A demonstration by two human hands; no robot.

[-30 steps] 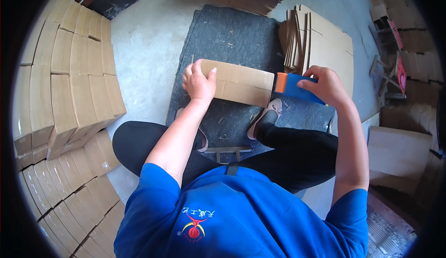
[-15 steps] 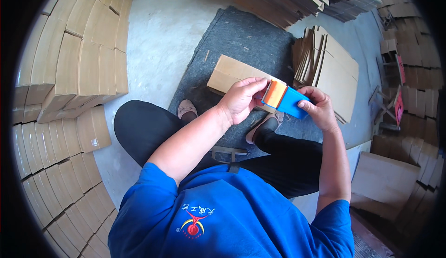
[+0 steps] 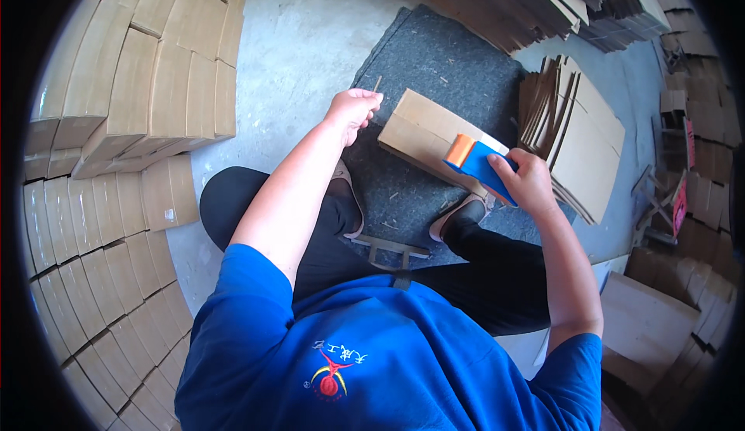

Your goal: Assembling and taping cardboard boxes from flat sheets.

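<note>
Box taping on mat.
Tape gun is gripped in the closed right hand, its orange end on the box, which lies on the grey mat. The left hand is pinched, seemingly on tape, just left of the box.

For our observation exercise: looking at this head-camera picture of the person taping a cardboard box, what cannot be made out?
- Head view: right hand covers the blue tape dispenser handle.
- Whether tape runs from the closed left hand: too thin.
- Near side of the cardboard box: behind the dispenser.
- Flat cardboard stack: count unreadable.
</note>
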